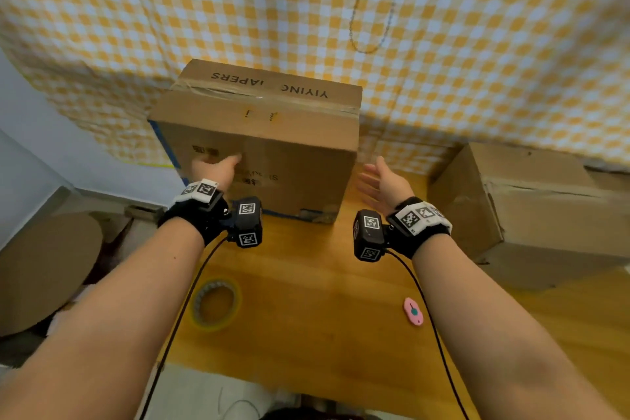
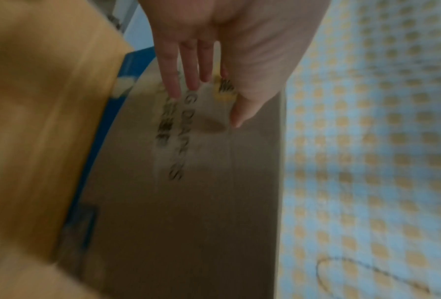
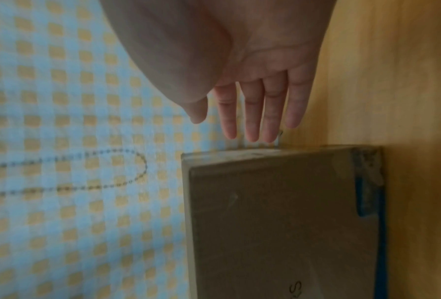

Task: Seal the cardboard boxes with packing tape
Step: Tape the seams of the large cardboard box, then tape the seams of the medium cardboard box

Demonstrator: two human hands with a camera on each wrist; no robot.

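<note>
**Squaring up to the big box**

Taking the big box (image 1: 255,143) as our landmark, we start left of it: the surface (image 1: 306,283) ends there, with a drop just past the box's left side, so we have little room to slide it that way. Our left hand (image 1: 214,165) lies against its front face, grip spread flat, holding nothing. The box is stiff cardboard, bulky, probably smooth under old tape along its top seam; we judge two flat palms on opposite sides the safest hold. In front of it lie the tape roll (image 1: 216,303) and a pink cutter (image 1: 413,311). Right of it, our right hand (image 1: 381,186) hovers spread, apart from the corner. Further right sits a second box (image 1: 531,211).
</note>
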